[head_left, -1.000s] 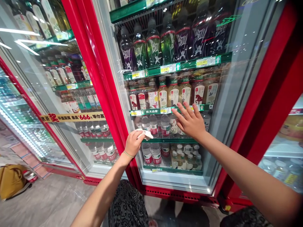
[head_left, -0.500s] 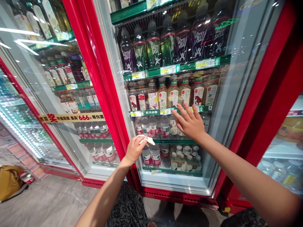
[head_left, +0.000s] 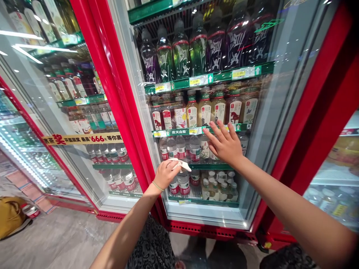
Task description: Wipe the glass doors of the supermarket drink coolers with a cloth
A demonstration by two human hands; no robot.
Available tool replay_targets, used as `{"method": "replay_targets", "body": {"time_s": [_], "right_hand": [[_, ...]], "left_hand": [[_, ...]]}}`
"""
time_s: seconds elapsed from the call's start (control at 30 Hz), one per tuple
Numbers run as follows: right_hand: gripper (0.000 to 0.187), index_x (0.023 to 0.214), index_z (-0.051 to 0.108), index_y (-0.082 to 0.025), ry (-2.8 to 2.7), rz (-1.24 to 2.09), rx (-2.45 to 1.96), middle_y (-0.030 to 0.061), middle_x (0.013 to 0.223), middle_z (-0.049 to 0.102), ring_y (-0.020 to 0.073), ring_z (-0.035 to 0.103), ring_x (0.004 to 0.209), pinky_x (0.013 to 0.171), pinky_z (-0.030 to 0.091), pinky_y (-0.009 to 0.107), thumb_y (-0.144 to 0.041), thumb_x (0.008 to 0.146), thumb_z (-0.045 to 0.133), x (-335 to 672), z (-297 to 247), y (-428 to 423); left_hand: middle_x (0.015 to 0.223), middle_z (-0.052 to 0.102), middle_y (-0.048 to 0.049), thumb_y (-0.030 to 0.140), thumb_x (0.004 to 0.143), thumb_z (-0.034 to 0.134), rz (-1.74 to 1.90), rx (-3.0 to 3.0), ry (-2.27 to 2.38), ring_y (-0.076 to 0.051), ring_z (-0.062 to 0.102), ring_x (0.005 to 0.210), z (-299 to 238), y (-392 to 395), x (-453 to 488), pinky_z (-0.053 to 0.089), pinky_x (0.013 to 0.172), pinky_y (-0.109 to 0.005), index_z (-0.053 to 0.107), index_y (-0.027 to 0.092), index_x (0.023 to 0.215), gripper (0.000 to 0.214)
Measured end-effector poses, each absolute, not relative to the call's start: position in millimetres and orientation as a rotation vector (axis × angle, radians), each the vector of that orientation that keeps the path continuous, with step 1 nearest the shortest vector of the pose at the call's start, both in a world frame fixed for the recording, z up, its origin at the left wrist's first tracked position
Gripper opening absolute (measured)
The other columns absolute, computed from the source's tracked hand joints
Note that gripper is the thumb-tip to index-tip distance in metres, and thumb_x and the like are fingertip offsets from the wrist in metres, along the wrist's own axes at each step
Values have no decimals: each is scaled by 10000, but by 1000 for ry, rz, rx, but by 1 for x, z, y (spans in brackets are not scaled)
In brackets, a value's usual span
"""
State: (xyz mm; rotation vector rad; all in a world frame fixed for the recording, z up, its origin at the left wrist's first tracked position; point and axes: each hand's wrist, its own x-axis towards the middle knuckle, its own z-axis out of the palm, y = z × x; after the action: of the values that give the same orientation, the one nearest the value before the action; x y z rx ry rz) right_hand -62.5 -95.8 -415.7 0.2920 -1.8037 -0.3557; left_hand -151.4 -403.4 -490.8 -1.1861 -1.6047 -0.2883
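A crumpled white tissue or cloth (head_left: 183, 164) is in my left hand (head_left: 165, 174), pressed against the lower left of a glass cooler door (head_left: 259, 123). My fingers are bent over it, and a thin band circles that wrist. Higher and to the right, my right hand (head_left: 226, 144) lies with fingers spread on or just before the same glass. Behind the glass, shelves carry tea bottles (head_left: 205, 110), dark and green sports drink bottles (head_left: 182, 56) and water bottles (head_left: 183, 183). My hands hide parts of the lower shelves.
The door's red frame (head_left: 123, 93) separates it from another glass-fronted cooler (head_left: 103, 179) on the left. A yellow promotional strip (head_left: 84, 139) crosses that one. On the grey floor (head_left: 64, 239), a mustard bag (head_left: 11, 216) sits at far left. More bottles (head_left: 328, 201) show at right.
My left hand has slid a little to the right along the glass with the white tissue or cloth. My right hand has stayed almost where it was, fingers still spread.
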Motion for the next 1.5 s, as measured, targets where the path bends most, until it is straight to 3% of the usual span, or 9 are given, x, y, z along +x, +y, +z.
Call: {"method": "replay_targets", "body": {"time_s": [0.23,0.4,0.47,0.73,1.0,1.13,1.27,1.4,1.5], "right_hand": [[752,1671,171,-341,-1804,-370,273,30,1714,236,307,323,1570,1295,234,563,-358,1021,548,-63,-416,-96],[760,1674,161,-335,-1808,-364,286,32,1718,217,308,299,1579,1303,218,560,-347,1019,548,-64,-416,-96],[761,1673,150,-347,-1818,-350,288,28,1718,222,309,305,1577,1301,220,570,-334,1021,542,-63,-416,-96],[753,1672,155,-336,-1813,-332,298,28,1711,241,302,296,1581,1303,222,573,-322,1024,537,-63,-416,-96],[778,1675,138,-326,-1816,-358,293,28,1714,210,294,266,1591,1315,198,559,-333,1019,556,-62,-415,-96],[783,1676,120,-331,-1819,-348,292,23,1716,199,293,276,1587,1322,180,554,-335,1021,549,-62,-415,-96],[790,1669,94,-385,-1868,-274,301,1,1719,202,305,298,1578,1315,192,581,-329,1021,541,-63,-416,-95],[790,1667,88,-396,-1884,-239,303,-3,1721,201,315,296,1579,1308,195,605,-332,1020,536,-63,-417,-95],[785,1669,90,-387,-1875,-258,300,1,1723,191,314,300,1577,1306,199,607,-331,1021,530,-63,-417,-96]], "left_hand": [[1260,668,-104,131,999,542,-493,-934,-1617,-251,544,1198,-425,-384,-159,480,1043,-432,733,268,1192,305],[1216,707,-102,153,1000,566,-327,-1120,-1635,-246,577,1155,-471,-377,-142,500,985,-406,731,265,1176,266],[1142,738,-45,197,999,600,-270,-1221,-1627,-202,621,1081,-489,-379,-140,511,921,-336,746,321,1113,223],[1260,678,-99,164,982,595,-494,-975,-1579,-259,545,1192,-436,-360,-154,473,1032,-414,737,284,1187,277],[1116,741,-13,229,992,633,-217,-1295,-1559,-183,613,1067,-495,-370,-141,480,884,-311,728,340,1114,190],[1205,702,-89,171,982,597,-288,-1171,-1600,-244,588,1178,-477,-396,-164,481,983,-397,716,302,1210,289],[1229,647,-133,151,972,566,-468,-843,-1701,-274,565,1190,-482,-421,-171,491,1017,-455,742,260,1168,285],[1112,690,-96,137,951,561,-381,-982,-1760,-236,621,1082,-513,-440,-159,541,935,-390,769,280,1080,284],[1087,703,-76,135,961,537,-331,-1047,-1784,-217,635,1048,-507,-450,-161,545,919,-365,769,298,1091,312]]}}
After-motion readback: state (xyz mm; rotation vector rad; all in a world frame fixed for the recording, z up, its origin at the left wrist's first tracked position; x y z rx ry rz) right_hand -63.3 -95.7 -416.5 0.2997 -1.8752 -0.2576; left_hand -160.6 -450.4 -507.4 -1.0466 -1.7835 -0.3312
